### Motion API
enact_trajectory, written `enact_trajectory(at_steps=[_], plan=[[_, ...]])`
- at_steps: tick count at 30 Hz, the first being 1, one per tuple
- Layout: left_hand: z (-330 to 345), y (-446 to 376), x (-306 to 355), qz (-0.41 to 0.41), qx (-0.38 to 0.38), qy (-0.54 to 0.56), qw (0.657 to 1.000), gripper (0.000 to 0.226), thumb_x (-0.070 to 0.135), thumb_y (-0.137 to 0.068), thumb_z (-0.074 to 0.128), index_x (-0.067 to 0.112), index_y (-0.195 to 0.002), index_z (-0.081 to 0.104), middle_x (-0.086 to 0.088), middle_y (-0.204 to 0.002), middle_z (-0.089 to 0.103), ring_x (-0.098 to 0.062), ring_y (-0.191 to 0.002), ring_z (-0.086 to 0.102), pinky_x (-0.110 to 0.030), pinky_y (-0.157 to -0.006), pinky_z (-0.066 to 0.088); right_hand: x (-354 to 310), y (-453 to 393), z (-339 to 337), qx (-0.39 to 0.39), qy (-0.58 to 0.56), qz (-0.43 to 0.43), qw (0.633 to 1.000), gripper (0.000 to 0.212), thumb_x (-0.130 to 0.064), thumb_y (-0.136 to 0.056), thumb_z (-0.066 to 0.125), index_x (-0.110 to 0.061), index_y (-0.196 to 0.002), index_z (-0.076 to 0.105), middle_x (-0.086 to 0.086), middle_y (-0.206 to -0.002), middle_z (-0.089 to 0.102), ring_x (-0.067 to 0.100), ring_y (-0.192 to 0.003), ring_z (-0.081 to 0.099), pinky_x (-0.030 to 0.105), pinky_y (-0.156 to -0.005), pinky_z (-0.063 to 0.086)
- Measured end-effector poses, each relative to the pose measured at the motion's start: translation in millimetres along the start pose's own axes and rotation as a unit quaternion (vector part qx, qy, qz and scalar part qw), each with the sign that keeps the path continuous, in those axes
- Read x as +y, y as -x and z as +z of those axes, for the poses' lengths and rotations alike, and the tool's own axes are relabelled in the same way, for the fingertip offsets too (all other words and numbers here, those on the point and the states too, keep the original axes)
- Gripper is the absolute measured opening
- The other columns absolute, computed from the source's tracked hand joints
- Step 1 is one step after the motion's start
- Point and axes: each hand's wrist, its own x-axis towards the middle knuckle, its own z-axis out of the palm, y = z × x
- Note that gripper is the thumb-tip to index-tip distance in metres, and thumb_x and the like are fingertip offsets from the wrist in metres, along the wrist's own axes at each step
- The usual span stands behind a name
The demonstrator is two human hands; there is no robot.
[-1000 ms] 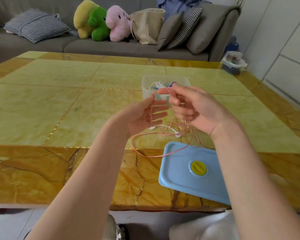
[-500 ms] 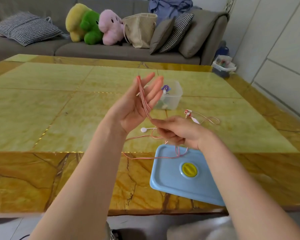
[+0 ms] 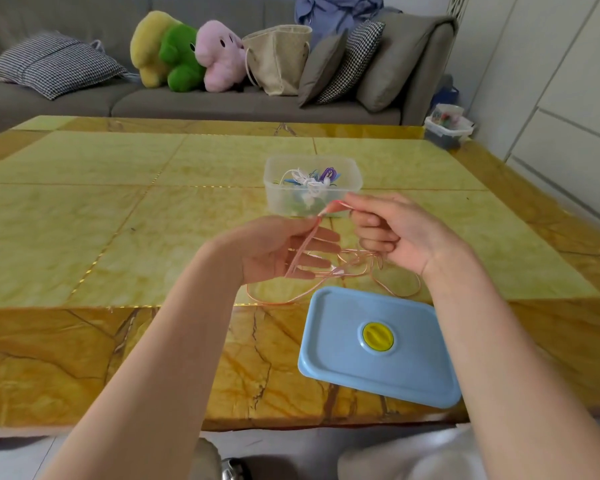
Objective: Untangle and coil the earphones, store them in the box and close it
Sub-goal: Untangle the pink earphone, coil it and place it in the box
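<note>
From the head camera, the left hand [image 3: 284, 251] was held palm-up above the table [image 3: 84, 209], fingers spread and fairly straight, with several turns of the pink earphone cable [image 3: 303, 249] lying across them. The right hand [image 3: 395, 233] sat just beside it, thumb and forefinger pinching the cable at the top of the turns, the other fingers curled in. The rest of the cable hung down in loose loops [image 3: 388, 282] onto the table between the hands and the blue lid [image 3: 378, 344], which lay flat near the table's edge.

The clear box [image 3: 312, 185] stood open just beyond the hands, with white and coloured cables already inside.

To my eye the winding was the step in hand. It would go best if the left fingers stayed spread to keep the turns even, while the right hand led the cable round with light tension, letting the slack feed up without snagging on itself. I could not tell where the earbuds lay.
</note>
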Motion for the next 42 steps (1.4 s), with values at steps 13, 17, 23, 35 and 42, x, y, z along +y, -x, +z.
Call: enact_trajectory(at_steps=[13, 17, 23, 35, 42], plan=[[-8, -13, 3, 0.096, 0.17, 0.166, 0.967, 0.04, 0.031, -0.103, 0.025, 0.022, -0.086, 0.06, 0.012, -0.087, 0.066, -0.008, -0.075, 0.064, -0.041, -0.096, 0.029, 0, 7, 22, -0.125, 0.158, 0.077, 0.977, 0.029, -0.023, -0.098, 0.042, -0.017, -0.124, 0.054, 0.002, -0.052, 0.047, 0.002, -0.03, 0.018, 0.011, -0.031, 0.013], [-12, -14, 6, 0.179, 0.121, 0.374, 0.902, 0.039, 0.029, -0.103, 0.024, 0.012, -0.09, 0.058, 0.001, -0.088, 0.07, -0.015, -0.082, 0.066, -0.043, -0.081, 0.05, 12, 0, 37, -0.175, 0.198, 0.114, 0.958, 0.037, -0.031, -0.101, 0.035, -0.008, -0.084, 0.059, -0.002, -0.049, 0.034, 0.002, -0.031, 0.018, 0.015, -0.035, 0.009], [-15, -4, 19, 0.227, 0.003, 0.412, 0.882, 0.035, 0.027, -0.102, 0.03, 0.006, -0.106, 0.058, -0.012, -0.094, 0.072, -0.02, -0.079, 0.072, -0.031, -0.075, 0.057, 24, -9, 34, -0.038, 0.244, 0.119, 0.962, 0.05, -0.037, -0.093, 0.053, -0.02, -0.05, 0.033, -0.007, -0.045, 0.02, 0.006, -0.036, 0.013, 0.017, -0.035, 0.008], [2, 6, 3, 0.02, -0.164, 0.004, 0.986, 0.038, 0.031, -0.094, 0.041, 0.005, -0.11, 0.064, -0.01, -0.112, 0.068, -0.03, -0.101, 0.066, -0.043, -0.09, 0.053, 18, -9, 17, 0.068, 0.063, 0.1, 0.991, 0.043, -0.023, -0.091, 0.054, -0.017, -0.049, 0.061, -0.006, -0.038, 0.032, 0.003, -0.027, 0.022, 0.011, -0.031, 0.018], [-1, -9, 0, -0.042, 0.05, -0.04, 0.997, 0.036, 0.029, -0.1, 0.037, 0.012, -0.086, 0.066, -0.003, -0.096, 0.069, -0.02, -0.087, 0.064, -0.036, -0.08, 0.048, 8, -8, 12, 0.069, 0.1, 0.053, 0.991, 0.012, -0.013, -0.093, 0.053, -0.003, -0.087, 0.058, -0.001, -0.053, 0.044, 0.003, -0.03, 0.026, 0.012, -0.031, 0.017]])
